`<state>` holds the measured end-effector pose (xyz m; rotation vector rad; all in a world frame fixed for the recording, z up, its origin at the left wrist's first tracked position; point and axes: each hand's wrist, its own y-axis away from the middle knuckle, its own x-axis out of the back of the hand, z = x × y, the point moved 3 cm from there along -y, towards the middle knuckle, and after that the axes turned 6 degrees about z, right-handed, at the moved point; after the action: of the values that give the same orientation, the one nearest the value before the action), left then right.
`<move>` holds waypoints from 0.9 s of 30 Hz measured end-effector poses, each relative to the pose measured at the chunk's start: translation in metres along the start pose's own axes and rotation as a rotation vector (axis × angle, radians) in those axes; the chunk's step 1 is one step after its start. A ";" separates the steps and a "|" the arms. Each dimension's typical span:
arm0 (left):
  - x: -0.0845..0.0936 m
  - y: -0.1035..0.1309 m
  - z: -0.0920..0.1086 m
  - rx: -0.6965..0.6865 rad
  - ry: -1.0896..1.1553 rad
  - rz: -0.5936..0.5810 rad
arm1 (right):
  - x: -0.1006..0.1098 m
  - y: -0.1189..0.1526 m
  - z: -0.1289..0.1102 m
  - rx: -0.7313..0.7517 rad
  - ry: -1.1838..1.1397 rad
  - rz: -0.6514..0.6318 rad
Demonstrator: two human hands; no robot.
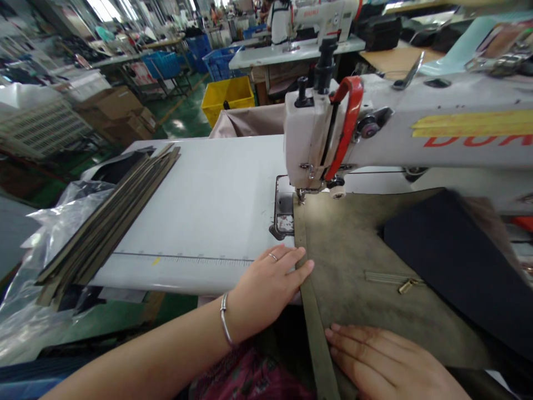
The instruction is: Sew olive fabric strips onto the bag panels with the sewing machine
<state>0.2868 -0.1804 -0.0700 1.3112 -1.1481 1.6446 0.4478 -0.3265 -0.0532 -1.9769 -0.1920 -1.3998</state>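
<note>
An olive-brown fabric panel (pixel 350 239) lies under the needle and presser foot (pixel 300 195) of a white sewing machine (pixel 395 139). A folded strip (pixel 312 316) runs along the panel's left edge. My left hand (pixel 270 280) rests on that edge below the presser foot, fingers extended. Lower right, my right hand (pixel 383 355) lies flat on the panel beside the strip, fingers stretched out. The panel has a zipper with a brass pull (pixel 408 285). A dark fabric piece (pixel 449 261) lies over its right part.
Long olive strips (pixel 125 222) are stacked at the left end of the white table (pixel 200 205), beside clear plastic (pixel 70 216). Behind the table stand a yellow bin (pixel 228 95), cardboard boxes (pixel 112 108) and another sewing machine (pixel 325 19). People are visible in the far background.
</note>
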 end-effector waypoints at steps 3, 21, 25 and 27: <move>-0.001 -0.008 -0.007 -0.005 -0.018 0.001 | 0.004 -0.008 0.007 -0.047 -0.042 -0.004; -0.004 -0.051 -0.047 0.003 -0.024 0.049 | -0.001 -0.030 0.044 -0.140 -0.069 0.056; -0.006 -0.061 -0.055 0.005 -0.024 0.070 | -0.003 -0.032 0.056 -0.142 -0.068 0.042; -0.006 -0.065 -0.059 0.008 -0.015 0.086 | -0.005 -0.034 0.061 -0.135 -0.069 0.028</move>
<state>0.3284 -0.1032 -0.0677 1.2977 -1.2233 1.7044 0.4765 -0.2626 -0.0527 -2.1322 -0.1028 -1.3592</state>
